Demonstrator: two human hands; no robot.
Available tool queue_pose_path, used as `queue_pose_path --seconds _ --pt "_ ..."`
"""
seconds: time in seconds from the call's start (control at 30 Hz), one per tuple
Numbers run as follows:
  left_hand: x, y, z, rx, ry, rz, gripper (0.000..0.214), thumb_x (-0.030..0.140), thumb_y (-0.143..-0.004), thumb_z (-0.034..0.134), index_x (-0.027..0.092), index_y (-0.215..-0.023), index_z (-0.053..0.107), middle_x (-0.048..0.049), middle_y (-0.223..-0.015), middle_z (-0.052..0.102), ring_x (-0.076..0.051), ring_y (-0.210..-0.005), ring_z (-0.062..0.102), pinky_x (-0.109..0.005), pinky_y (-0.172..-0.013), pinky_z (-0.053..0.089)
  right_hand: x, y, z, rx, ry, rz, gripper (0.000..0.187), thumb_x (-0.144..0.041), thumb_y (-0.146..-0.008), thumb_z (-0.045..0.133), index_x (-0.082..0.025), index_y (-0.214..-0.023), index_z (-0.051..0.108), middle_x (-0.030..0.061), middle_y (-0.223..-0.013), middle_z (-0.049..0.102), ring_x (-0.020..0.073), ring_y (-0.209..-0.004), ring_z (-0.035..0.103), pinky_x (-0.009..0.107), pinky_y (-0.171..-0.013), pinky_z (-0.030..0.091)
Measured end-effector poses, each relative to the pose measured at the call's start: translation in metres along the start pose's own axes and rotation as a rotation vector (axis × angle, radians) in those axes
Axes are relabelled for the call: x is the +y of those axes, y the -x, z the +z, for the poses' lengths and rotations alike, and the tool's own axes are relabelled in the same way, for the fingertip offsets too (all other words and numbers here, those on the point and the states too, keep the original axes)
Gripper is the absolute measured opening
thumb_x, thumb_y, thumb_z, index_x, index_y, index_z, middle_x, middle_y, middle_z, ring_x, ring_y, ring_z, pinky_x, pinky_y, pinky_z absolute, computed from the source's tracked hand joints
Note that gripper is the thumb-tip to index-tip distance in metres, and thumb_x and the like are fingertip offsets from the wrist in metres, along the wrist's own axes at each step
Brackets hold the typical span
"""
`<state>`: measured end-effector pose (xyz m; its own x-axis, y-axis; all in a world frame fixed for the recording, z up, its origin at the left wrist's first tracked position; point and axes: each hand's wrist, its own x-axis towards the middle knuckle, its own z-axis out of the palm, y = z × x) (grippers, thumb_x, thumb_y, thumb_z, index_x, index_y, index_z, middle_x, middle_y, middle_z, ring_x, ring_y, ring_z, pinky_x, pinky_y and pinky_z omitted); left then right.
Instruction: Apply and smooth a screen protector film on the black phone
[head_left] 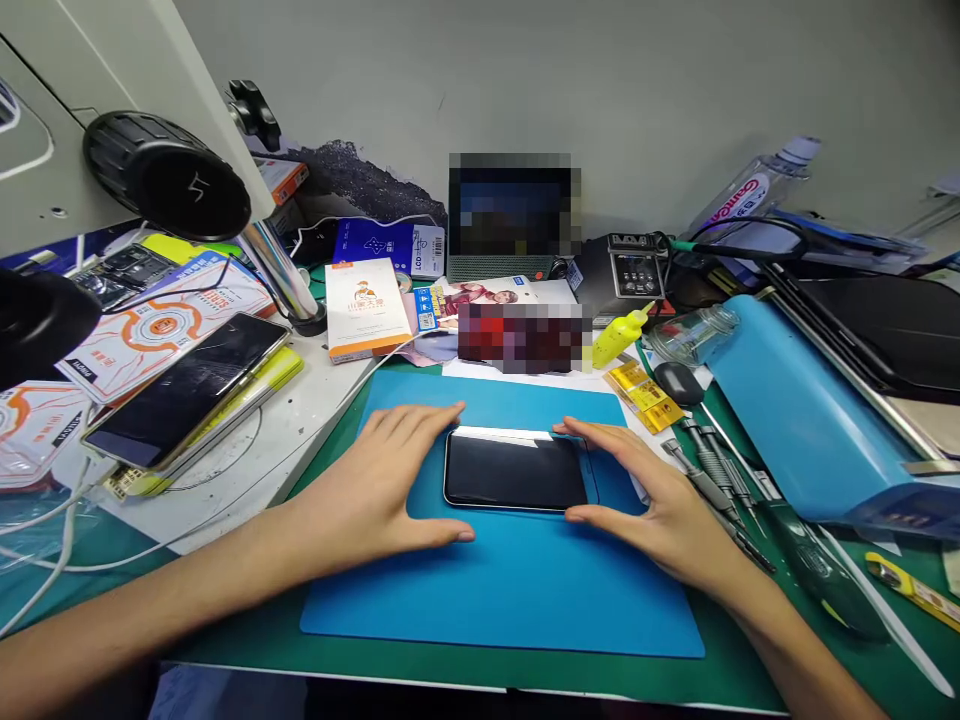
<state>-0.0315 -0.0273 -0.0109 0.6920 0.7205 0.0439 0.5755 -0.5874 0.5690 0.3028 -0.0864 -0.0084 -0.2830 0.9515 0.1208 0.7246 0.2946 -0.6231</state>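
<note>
A smartphone (514, 470) with a dark, glossy screen lies face up and sideways on the blue work mat (495, 590). My left hand (382, 480) is at its left end, thumb and fingers spread apart, with nothing in it. Around the phone's right end, my right hand (637, 470) has its thumb near the lower long edge and its fingers near the upper one. Whether those fingertips touch the phone, I cannot tell. A thin dark outline shows just past the phone's right end.
At left, another phone (187, 390) lies on a yellow-edged item beneath a microscope-like stand (165, 175). White cables (71, 520) trail there. Screwdrivers (712, 465), a yellow bottle (619, 338), a glass jar (694, 335) and a blue case (802, 410) crowd the right. Boxes (367, 310) stand behind.
</note>
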Motion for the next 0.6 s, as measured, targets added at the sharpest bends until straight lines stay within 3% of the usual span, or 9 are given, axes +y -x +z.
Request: queue_pose_path --seconds 0.33,0.6 --pt "-0.0013 0.0003 0.0067 0.045 -0.087 0.001 0.078 0.067 -0.091 0.066 0.022 -0.152 0.045 -0.0151 -0.145 0.056 -0.037 -0.134 0.052 -0.054 -0.112 0.042 -0.0007 -0.004 0.0016 -0.03 -0.013 0.026 0.068 -0.053 -0.089 0.079 -0.036 -0.151 0.055 0.0065 -0.146 0.065 0.0308 -0.136 0.061 0.051 -0.116 0.049" --pt "-0.0003 -0.0008 0.0089 0.054 -0.132 0.004 0.07 0.064 -0.095 0.063 0.02 -0.147 0.049 -0.0151 -0.143 0.057 -0.036 -0.132 0.053 -0.054 -0.111 0.043 0.0016 -0.0035 0.0021 -0.056 0.007 0.027 0.07 -0.052 -0.09 0.078 -0.036 -0.153 0.052 0.0065 -0.149 0.063 0.0306 -0.138 0.059 0.051 -0.117 0.048"
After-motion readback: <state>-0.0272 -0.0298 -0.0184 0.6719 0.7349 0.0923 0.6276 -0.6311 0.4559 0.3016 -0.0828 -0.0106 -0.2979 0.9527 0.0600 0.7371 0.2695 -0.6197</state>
